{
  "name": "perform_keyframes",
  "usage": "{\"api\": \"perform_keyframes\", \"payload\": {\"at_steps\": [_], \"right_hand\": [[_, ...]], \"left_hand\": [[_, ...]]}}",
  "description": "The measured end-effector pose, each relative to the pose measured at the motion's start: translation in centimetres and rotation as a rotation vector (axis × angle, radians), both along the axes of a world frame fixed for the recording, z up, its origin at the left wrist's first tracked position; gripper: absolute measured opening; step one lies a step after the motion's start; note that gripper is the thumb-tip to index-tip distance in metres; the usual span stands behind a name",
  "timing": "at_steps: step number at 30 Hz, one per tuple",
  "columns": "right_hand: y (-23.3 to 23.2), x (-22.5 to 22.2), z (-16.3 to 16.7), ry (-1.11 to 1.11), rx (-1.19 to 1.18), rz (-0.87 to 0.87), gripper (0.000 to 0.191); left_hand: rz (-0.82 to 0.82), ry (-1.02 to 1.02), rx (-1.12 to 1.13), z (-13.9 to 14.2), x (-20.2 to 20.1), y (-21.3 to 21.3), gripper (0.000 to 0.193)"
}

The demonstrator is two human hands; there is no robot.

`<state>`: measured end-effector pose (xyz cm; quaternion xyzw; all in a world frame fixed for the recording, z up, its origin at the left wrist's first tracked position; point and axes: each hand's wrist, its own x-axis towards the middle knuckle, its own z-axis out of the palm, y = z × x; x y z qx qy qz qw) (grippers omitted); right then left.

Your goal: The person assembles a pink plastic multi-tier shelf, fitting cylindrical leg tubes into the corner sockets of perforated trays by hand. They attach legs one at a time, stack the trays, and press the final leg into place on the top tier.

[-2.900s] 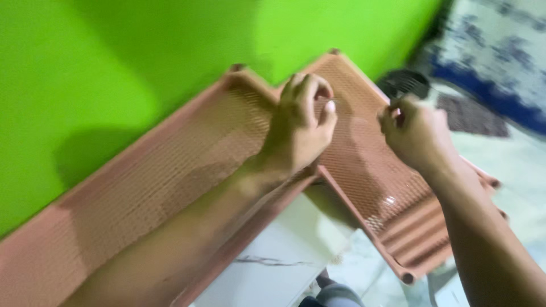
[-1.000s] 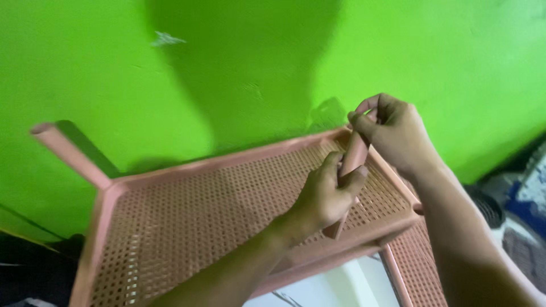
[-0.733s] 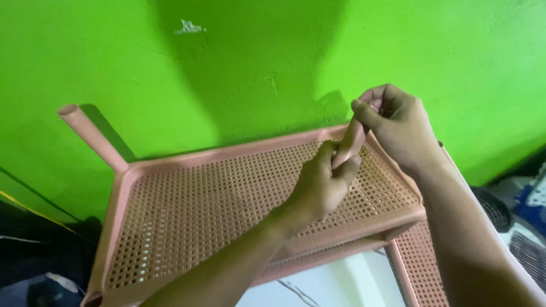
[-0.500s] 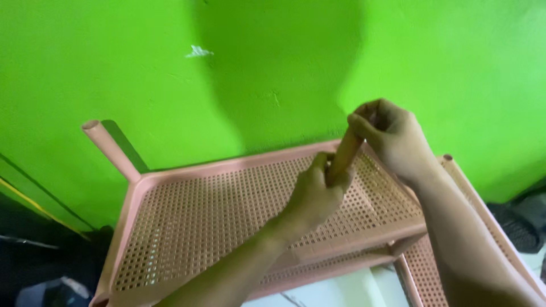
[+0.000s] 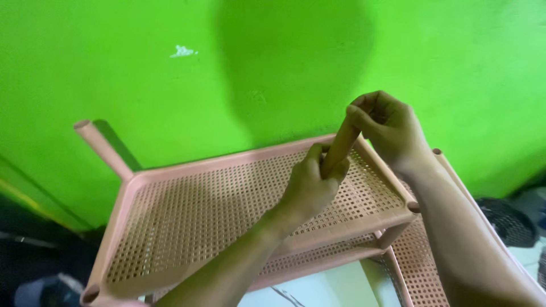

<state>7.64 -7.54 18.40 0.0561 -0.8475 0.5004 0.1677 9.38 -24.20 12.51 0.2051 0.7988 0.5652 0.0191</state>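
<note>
Head cam: both hands gripping pink tube leg (image 5: 340, 145), left hand (image 5: 311, 185) low, right hand (image 5: 387, 128) topside, over far-right corner of perforated pink shelf (image 5: 199, 210).

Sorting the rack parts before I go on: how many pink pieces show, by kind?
Perforated pink shelf trays: 2, upper, lower
Pink tube legs: 2, one in both hands, one at the far left corner
Total: 4
</note>
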Motion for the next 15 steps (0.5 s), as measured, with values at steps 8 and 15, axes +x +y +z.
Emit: {"api": "perform_keyframes", "payload": {"at_steps": [8, 15], "right_hand": [[-1.2, 3.5, -0.1, 0.020, -0.088, -0.098, 0.019], [-2.1, 2.4, 0.0, 0.131, -0.065, -0.121, 0.024]], "left_hand": [[-0.128, -0.059, -0.021, -0.8, 0.8, -0.7, 0.048], [-0.092, 0.185, -0.007, -1.2, -1.7, -1.1, 0.049]]}}
